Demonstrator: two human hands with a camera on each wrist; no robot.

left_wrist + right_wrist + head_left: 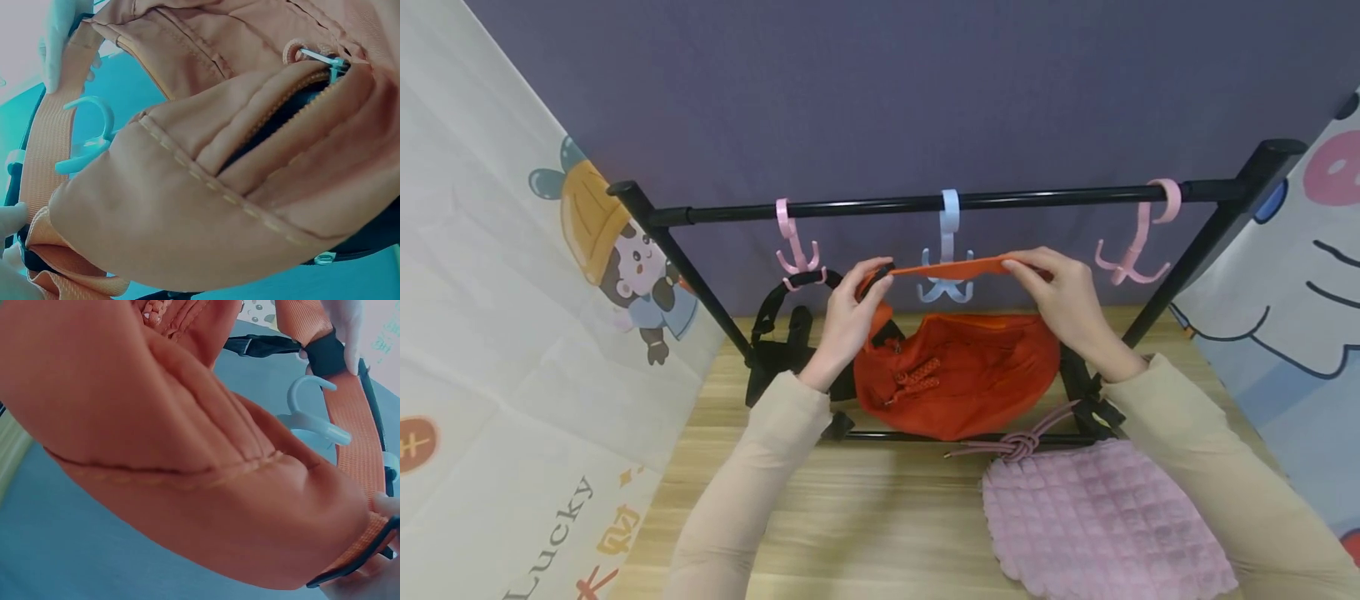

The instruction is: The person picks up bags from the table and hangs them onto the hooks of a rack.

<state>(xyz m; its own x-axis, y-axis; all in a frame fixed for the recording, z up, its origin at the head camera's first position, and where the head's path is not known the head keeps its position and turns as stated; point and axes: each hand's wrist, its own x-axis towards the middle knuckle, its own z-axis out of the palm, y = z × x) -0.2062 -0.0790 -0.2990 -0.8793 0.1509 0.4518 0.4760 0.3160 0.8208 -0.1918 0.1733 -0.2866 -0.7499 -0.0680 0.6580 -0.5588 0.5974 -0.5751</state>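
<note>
Mid-frame, the left hand (pixel 853 312) and right hand (pixel 1063 300) pinch the flat orange webbing strap (pixel 951 269) of the red-orange fabric waist bag (pixel 977 375) hanging below. Apparently hanging-up; next likely calls for seating it on the pale-blue plastic hook (pixel 950 221).

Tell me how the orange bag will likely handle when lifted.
The bag will probably sag and fold, since its soft-looking cloth is creased. It may swing or twist, hanging below the strap that the left hand and right hand hold. Anything inside could slip out, as a zipper gapes in the left wrist view.
</note>
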